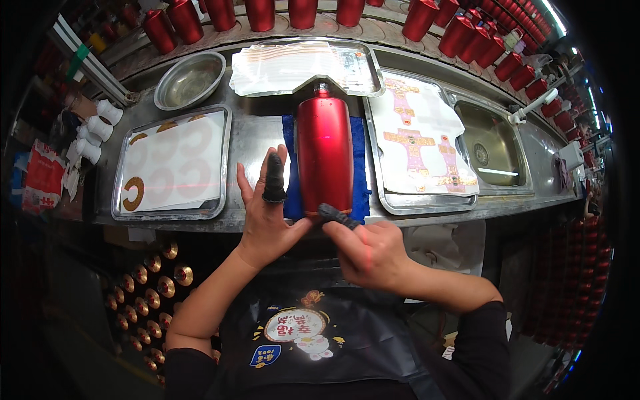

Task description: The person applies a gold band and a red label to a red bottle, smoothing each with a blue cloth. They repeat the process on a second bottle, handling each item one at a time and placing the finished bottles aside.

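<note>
A glossy red bottle [325,150] lies on a blue cloth [360,180], its neck pointing away from me and its base toward me. A thin gold line runs around the base end. My left hand [263,217] is open beside the bottle, fingers stretched upward, with the thumb tip at the base's left corner. One of its fingers wears a black finger cover [274,179]. At the base's right side, my right hand [373,250] is closed, its black-covered index finger [339,216] against the bottle. Whatever its curled fingers may hold is hidden.
A tray [225,167] with ring-shaped gold stickers lies left, below a metal bowl [190,80]. Another tray [377,73] with printed sheets stands behind the bottle. Right are a tray [427,205] of patterned cutouts and a sink [490,143]. Red bottles [262,15] line the back.
</note>
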### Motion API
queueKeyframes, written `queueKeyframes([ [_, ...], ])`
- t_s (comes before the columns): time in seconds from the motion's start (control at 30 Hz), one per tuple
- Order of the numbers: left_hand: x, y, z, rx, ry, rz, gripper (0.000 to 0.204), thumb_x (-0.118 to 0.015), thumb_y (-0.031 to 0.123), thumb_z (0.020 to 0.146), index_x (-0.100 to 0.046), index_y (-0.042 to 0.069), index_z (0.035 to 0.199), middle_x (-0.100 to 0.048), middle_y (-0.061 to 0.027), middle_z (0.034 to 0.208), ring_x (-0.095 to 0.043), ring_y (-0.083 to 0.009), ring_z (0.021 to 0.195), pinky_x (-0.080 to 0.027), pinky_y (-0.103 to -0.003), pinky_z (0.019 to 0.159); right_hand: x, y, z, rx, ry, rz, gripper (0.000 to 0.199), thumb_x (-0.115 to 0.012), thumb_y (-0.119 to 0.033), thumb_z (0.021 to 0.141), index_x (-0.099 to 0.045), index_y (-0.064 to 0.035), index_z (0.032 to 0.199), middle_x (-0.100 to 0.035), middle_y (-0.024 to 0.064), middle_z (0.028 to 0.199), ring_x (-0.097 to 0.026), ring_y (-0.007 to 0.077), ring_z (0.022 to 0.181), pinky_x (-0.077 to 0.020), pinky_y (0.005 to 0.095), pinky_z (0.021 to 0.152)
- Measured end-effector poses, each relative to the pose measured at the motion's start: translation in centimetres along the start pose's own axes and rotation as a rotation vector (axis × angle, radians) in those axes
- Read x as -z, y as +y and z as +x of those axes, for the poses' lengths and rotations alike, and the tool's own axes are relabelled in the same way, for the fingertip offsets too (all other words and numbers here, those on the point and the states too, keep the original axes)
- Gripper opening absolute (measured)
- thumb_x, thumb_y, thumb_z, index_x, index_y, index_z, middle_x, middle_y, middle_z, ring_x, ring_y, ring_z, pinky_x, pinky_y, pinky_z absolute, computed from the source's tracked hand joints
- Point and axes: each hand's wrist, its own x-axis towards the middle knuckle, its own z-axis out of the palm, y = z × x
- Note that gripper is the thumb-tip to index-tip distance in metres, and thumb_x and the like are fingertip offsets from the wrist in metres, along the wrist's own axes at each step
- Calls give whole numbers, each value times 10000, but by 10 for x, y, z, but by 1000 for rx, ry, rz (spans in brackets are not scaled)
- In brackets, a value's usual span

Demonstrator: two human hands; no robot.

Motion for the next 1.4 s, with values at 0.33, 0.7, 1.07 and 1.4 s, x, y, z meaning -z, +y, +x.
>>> queueKeyframes([
  [0.33, -23, 23, 29, -239, -39, 3, 968, -816, 169, 762, -311, 6, 1572, -430, -240, 1563, -365, -422, 1482, -189, -736, 1143, -30, -7, -47, -675, 230, 607, 297, -607, 104, 850, -670, -10, 1117, -676, 47, 876, -539, 59, 544, -411, 210, 533],
  [0.7, -24, -8, -13, 12, -116, -44, 861, -795, 296, 870, -348, 4, 1545, -455, -240, 1536, -462, -404, 1409, -31, -698, 1179, -30, 3, -47, -568, 92, 427, 300, -637, 62, 796, -685, -30, 1078, -718, 127, 889, -670, 274, 597, -513, 337, 558],
  [1.07, -20, 15, 10, -57, -62, -59, 875, -887, 168, 711, -512, 95, 1499, -336, -266, 1620, -327, -381, 1520, -106, -618, 1223, -11, 7, -31, -165, 163, 199, 460, -671, 22, 603, -741, -45, 1053, -536, 10, 555, -552, 199, 452, -451, 335, 470],
  [1.4, -19, 2, 1, 37, -100, -85, 911, -877, 302, 749, -461, 92, 1532, -345, -239, 1622, -305, -411, 1522, -112, -637, 1214, 0, 11, 4, -134, 29, 610, 223, -696, -58, 779, -683, -57, 1003, -619, 95, 707, -642, 306, 603, -503, 403, 533],
])
